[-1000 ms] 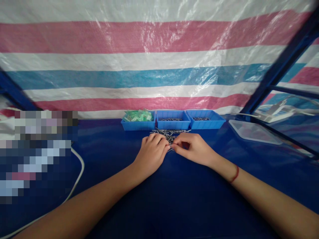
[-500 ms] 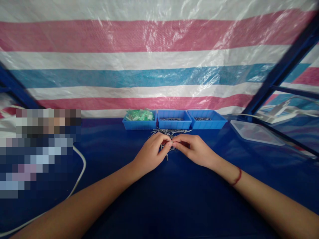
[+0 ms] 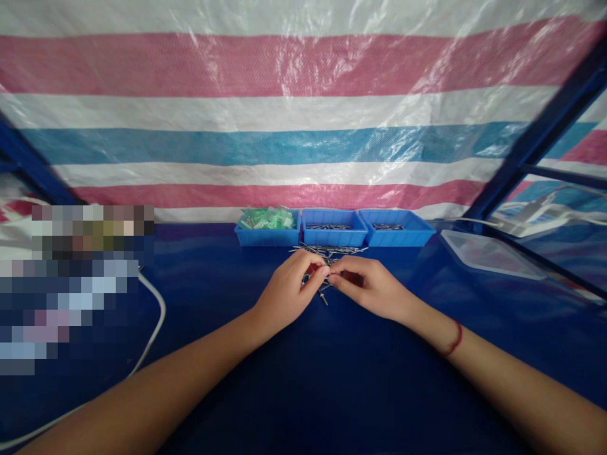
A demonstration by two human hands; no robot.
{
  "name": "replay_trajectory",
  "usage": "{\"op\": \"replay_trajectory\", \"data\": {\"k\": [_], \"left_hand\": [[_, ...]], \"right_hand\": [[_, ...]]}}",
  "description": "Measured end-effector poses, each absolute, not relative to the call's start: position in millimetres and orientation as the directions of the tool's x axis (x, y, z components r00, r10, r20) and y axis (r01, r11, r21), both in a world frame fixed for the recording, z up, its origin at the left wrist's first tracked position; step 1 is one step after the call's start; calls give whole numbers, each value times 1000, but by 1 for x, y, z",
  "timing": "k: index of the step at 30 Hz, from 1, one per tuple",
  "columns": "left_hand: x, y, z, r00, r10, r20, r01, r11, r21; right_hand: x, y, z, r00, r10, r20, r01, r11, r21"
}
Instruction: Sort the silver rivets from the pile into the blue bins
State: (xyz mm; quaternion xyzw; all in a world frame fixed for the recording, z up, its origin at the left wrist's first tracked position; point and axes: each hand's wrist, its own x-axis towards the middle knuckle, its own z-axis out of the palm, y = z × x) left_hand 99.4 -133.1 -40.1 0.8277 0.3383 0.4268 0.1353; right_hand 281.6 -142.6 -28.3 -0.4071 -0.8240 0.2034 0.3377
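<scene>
My left hand (image 3: pixel 290 285) is closed, thumb and forefinger pinched together over a loose pile of thin metal pins (image 3: pixel 332 249) that look like blind rivets. Opposite it, my right hand (image 3: pixel 374 285) is also in a pinch, and the fingertips of both hands meet. Whatever sits between the fingertips is too small and covered to make out. One rivet-like pin (image 3: pixel 324 297) sticks out below the left fingers; I cannot tell whether it is held or lies on the blue table (image 3: pixel 303 392).
Behind the pile stand three blue bins: one with green-tinted plastic packets (image 3: pixel 268 218), a middle bin (image 3: pixel 334 237) and a right bin (image 3: pixel 401 237) with metal pins. A translucent lid (image 3: pixel 490 254) lies at right. A white cable (image 3: pixel 159 303) runs along the left, near a pixelated area.
The pin below my left fingers has swung its lower end to the right. Both hands stay together in nearly the same place; the view has shifted slightly.
</scene>
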Motion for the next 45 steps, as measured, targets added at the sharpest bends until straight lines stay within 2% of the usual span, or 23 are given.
{"op": "replay_trajectory", "data": {"k": [17,23,25,27,30,32,34,37,45], "left_hand": [[100,-133,-40,392,702,595,446,-710,544],[99,-130,-42,417,699,581,474,-713,517],[100,-130,-41,412,696,589,485,-714,505],[100,-131,-41,402,702,588,503,-706,498],[100,-132,-41,429,708,561,545,-698,465],[100,-133,-41,468,697,543,567,-708,420],[100,-133,-42,499,686,530,583,-718,380],[101,-134,-42,532,677,509,594,-726,345],[101,-139,-39,518,734,439,663,-669,336]], "right_hand": [[282,-143,-27,-229,836,498,529,537,-657],[284,-147,-21,-297,795,529,536,597,-597],[288,-143,-19,-280,806,522,535,582,-612],[297,-135,-18,-142,844,518,541,504,-673],[321,-116,-19,252,837,485,527,301,-794],[339,-103,-21,498,765,408,443,180,-878],[353,-95,-23,615,735,286,316,102,-943],[361,-91,-24,614,763,203,255,52,-966],[342,-97,-26,461,839,290,341,134,-930]]}}
